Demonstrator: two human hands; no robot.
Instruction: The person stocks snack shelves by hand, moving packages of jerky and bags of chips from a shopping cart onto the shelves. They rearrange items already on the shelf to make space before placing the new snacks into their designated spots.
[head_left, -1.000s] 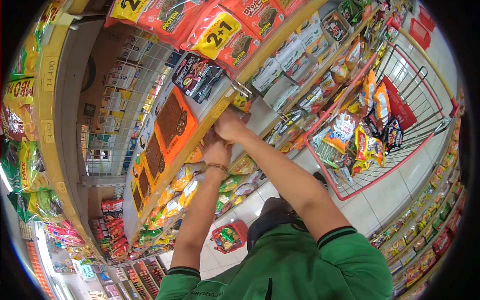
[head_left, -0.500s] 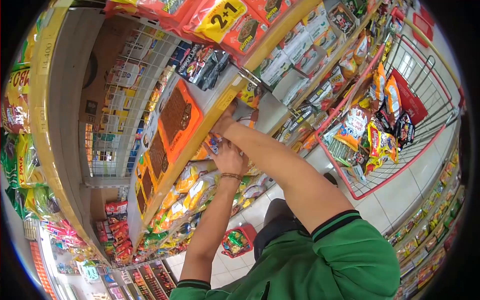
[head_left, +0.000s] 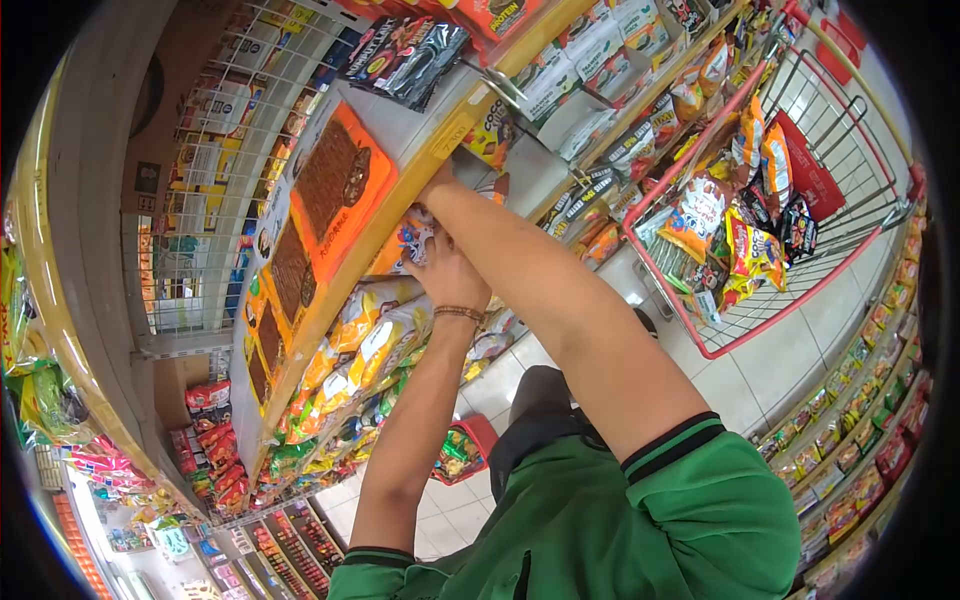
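Observation:
My left hand (head_left: 452,273), with a bracelet at its wrist, rests against an orange and white snack bag (head_left: 405,240) on the shelf below the yellow edge. Its visible fingers are stretched and spread over the front of the bag. Crossing above it, my right hand (head_left: 436,187) reaches in under the yellow shelf edge; its fingers are hidden there. A yellow Coco pack (head_left: 490,137) hangs just beyond the right hand. Flat orange packs with brown contents (head_left: 345,190) lie on the shelf above both hands.
A red-rimmed shopping cart (head_left: 712,355) with several snack bags stands at the right. A red basket (head_left: 482,440) holding packs sits on the floor near my legs. Black packs (head_left: 405,60) lie farther along the shelf. Another stocked shelf (head_left: 850,480) runs along the far right.
The view has shifted, so the shelf packs and cart appear higher and slightly left. My left hand stays at the snack bag, and my right hand remains reaching under the shelf edge.

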